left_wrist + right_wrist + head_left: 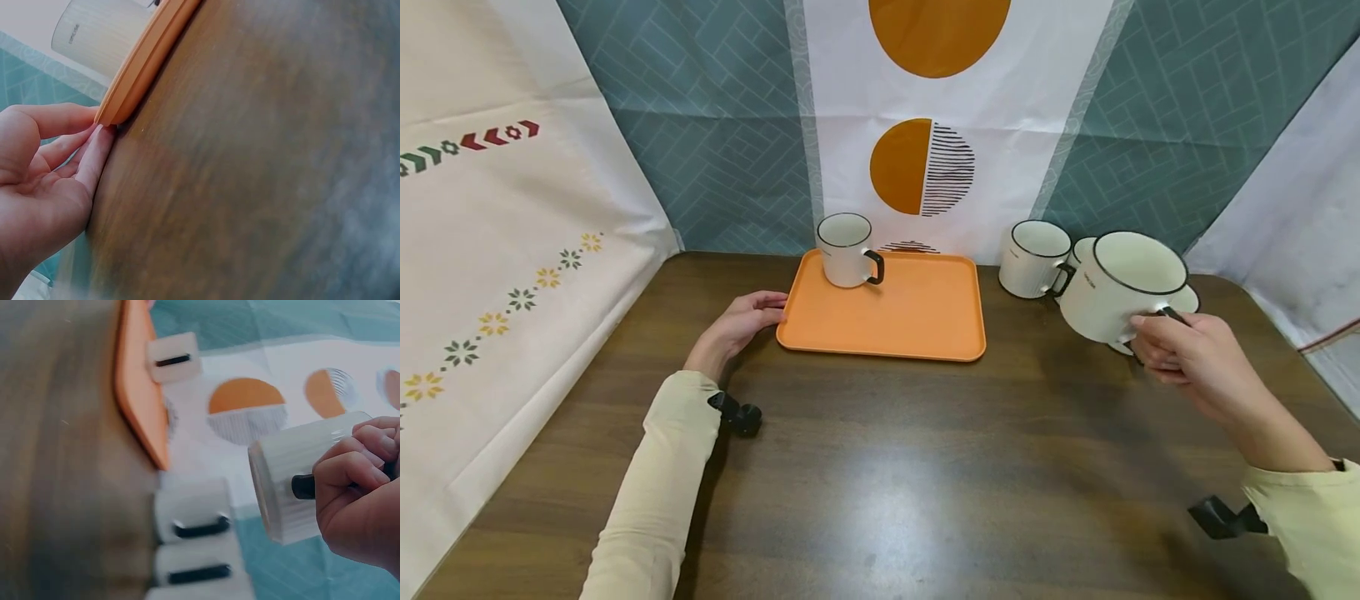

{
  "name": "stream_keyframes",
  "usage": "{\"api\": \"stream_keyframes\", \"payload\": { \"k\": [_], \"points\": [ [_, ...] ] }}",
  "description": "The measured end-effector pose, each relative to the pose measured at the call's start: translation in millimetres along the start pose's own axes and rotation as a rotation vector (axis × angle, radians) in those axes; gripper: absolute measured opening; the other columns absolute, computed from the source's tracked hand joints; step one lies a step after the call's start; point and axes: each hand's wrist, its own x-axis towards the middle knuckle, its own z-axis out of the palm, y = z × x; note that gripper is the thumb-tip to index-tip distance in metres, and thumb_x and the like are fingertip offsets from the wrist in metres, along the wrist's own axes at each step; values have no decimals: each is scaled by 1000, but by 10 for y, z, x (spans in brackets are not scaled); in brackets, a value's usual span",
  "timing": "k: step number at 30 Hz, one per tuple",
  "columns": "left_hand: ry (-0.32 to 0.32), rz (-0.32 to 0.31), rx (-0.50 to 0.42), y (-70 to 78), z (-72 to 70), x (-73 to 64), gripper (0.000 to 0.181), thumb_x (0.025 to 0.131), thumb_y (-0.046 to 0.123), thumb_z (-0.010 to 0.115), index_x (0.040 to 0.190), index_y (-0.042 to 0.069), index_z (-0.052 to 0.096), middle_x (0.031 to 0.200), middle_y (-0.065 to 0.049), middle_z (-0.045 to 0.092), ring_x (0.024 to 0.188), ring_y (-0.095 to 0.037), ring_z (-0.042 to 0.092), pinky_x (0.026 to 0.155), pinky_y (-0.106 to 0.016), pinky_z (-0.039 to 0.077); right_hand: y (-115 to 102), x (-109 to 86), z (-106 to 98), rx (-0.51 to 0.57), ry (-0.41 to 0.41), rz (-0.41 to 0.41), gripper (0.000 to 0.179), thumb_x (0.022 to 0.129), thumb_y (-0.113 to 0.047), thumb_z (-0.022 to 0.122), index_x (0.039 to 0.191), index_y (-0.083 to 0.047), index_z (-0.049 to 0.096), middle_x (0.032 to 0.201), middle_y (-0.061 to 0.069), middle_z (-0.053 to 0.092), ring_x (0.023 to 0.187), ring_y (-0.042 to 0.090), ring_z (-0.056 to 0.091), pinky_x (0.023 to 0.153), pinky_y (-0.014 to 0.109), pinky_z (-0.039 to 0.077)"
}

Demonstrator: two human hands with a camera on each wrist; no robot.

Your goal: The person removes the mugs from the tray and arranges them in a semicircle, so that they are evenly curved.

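My right hand (1195,358) grips a white enamel-style mug (1123,283) by its black handle. This mug is upright and lifted above the table, overlapping other mugs behind it in the head view; in the right wrist view the curled fingers (350,456) wrap the handle. My left hand (741,325) is at the left edge of an orange tray (895,321), thumb and fingertips pinching its rim, as the left wrist view shows. Another white mug (845,254) with a black rim stands on the tray's back left part, handle toward the right.
To the right of the tray stands a white mug (1030,258), with more mugs (194,569) beside it, partly hidden behind the lifted one. The brown wooden table (880,467) reaches back to a patterned cloth (722,125). A white embroidered cloth (512,250) hangs at left.
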Motion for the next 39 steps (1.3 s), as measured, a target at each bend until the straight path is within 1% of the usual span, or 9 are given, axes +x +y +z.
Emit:
{"api": "stream_keyframes", "payload": {
  "k": [4,8,14,20,25,27,31,34,39],
  "points": [
    [1,6,8,-1,1,0,49,96,1,53,141,-10,35,140,-25,39,118,-27,45,108,-38,34,-113,-79,-153,-13,17,-44,40,103,0,34,65,-6,29,55,6,18,42,20,10,35,29,10],
    [-3,25,10,-12,-3,5,50,96,1,54,141,-11,35,140,-25,39,118,-27,45,106,-35,36,-154,-180,-327,-57,87,-57,38,104,-3,34,67,-7,31,54,7,19,39,21,11,34,30,10],
    [0,42,2,-15,5,5,50,95,-1,54,140,-13,36,138,-27,40,112,-22,48,99,-27,39,-144,-367,-628,-115,150,-63,41,105,-4,31,63,-7,30,51,7,19,39,21,11,34,30,9],
    [-6,51,5,-13,29,14,49,95,0,54,139,-13,36,137,-27,41,108,-18,50,98,-26,40,-87,-536,-857,-88,190,-79,46,104,1,23,59,-8,23,48,8,13,36,20,6,31,27,6],
    [2,36,2,-26,10,8,49,95,-1,53,140,-12,36,139,-26,41,115,-24,47,104,-32,36,40,-610,-842,-107,244,-95,45,104,2,22,59,-7,22,48,8,12,36,21,5,30,27,3],
    [-1,31,-1,-28,6,0,50,95,-1,53,141,-12,36,139,-27,40,116,-25,46,105,-33,36,105,-639,-813,-100,277,-76,44,104,1,25,60,-6,25,50,8,13,38,22,5,32,29,2],
    [-7,25,-14,-24,13,-19,51,95,-1,53,142,-11,34,140,-27,39,119,-27,44,105,-31,36,215,-703,-768,-165,366,0,42,103,-5,36,61,-7,33,51,6,20,43,24,9,39,35,5],
    [-5,25,-17,-13,19,-31,51,96,-1,53,142,-12,33,141,-27,38,120,-28,43,106,-33,35,283,-744,-757,-228,373,48,41,103,-8,39,62,-8,36,52,5,23,46,25,11,41,38,7],
    [-3,28,-9,9,6,-20,50,96,-1,53,141,-11,34,140,-27,39,120,-29,44,109,-38,32,393,-799,-766,-168,354,46,43,103,-6,38,61,-6,31,54,7,18,45,25,9,38,35,7]
  ]
}}
